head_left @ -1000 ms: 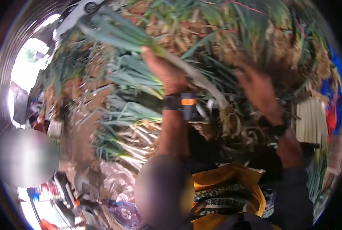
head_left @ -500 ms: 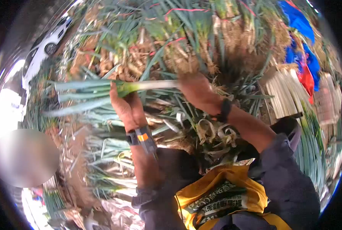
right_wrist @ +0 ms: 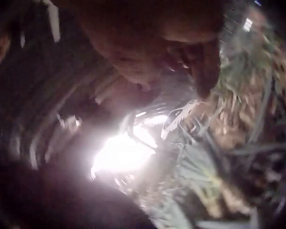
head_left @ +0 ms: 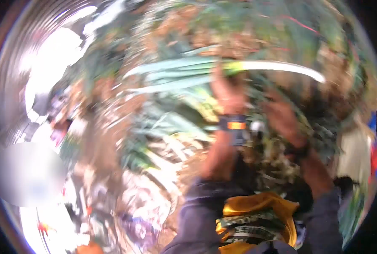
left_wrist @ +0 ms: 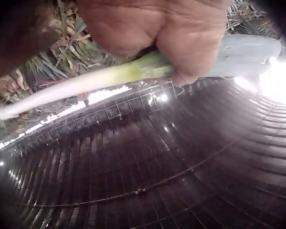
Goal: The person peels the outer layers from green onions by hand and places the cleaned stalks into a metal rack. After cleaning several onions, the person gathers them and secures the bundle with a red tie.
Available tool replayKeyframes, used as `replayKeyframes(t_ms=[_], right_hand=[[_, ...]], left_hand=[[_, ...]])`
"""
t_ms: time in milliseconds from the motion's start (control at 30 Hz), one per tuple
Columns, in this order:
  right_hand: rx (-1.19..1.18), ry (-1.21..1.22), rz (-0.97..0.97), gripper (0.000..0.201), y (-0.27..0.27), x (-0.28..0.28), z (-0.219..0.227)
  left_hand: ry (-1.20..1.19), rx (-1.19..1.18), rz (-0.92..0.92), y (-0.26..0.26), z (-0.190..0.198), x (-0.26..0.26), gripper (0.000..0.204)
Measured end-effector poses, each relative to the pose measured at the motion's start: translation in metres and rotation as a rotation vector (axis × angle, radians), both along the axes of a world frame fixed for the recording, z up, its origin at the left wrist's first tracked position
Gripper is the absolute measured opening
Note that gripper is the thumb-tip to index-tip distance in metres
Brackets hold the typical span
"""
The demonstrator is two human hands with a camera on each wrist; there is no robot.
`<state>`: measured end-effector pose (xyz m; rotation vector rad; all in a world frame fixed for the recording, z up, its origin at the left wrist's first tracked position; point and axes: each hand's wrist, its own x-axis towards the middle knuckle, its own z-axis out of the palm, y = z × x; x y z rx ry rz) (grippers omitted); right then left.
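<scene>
Green leek heap [head_left: 163,127], seemingly behind hands.

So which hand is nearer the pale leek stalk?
Left. The left hand grips the leek stalk where it turns green; the right hand is below it, apart.

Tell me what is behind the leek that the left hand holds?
Behind the leek gripped by the left hand lie blurred heaps of green leaves and brown roots. The motion blur and the leek itself hide the details.
</scene>
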<state>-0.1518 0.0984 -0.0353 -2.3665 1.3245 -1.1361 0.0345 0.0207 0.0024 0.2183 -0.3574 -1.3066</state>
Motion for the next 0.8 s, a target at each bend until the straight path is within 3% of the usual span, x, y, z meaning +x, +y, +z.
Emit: replayKeyframes(t_ms=[100,133,200,300,400,433,533,633,700,733,767,800], right_hand=[[0.177,-0.292,-0.069,0.035,0.014,-0.007,0.036],[0.021,-0.144,-0.094,0.036,0.019,-0.01,0.049],[-0.387,0.161,-0.394,0.039,0.007,-0.042,0.041],[-0.014,0.375,-0.601,0.043,-0.018,-0.087,0.001],[0.127,0.269,-0.444,0.042,-0.02,-0.102,-0.027],[0.032,0.231,-0.417,0.043,-0.018,-0.1,-0.033],[0.055,0.192,-0.399,0.043,-0.012,-0.1,-0.034],[0.062,0.297,-0.465,0.04,-0.019,-0.102,-0.03],[-0.005,0.343,-0.443,0.035,-0.021,-0.097,-0.026],[-0.049,0.378,-0.427,0.033,-0.018,-0.094,-0.026],[-0.089,0.41,-0.404,0.031,-0.017,-0.091,-0.027],[-0.124,0.447,-0.38,0.029,-0.013,-0.086,-0.03]], left_hand=[[0.199,-0.013,-0.067,0.007,0.022,0.006,0.029],[0.257,-0.038,-0.092,0.002,0.021,0.012,0.028],[0.258,-0.021,-0.039,-0.004,0.015,0.025,0.026],[0.241,-0.022,0.029,0.001,0.018,0.029,0.024],[0.213,-0.006,0.074,-0.002,0.021,0.032,0.024],[0.206,0.016,0.088,-0.002,0.019,0.035,0.024],[0.141,0.008,0.124,-0.004,0.014,0.041,0.026],[-0.022,0.021,0.149,-0.013,-0.008,0.041,0.026],[-0.061,0.071,0.033,-0.007,0.001,0.038,0.021],[-0.136,0.14,0.072,-0.012,-0.006,0.041,0.026],[-0.223,0.026,0.123,-0.008,0.0,0.038,0.023],[-0.103,0.101,0.016,-0.005,0.009,0.039,0.031]])
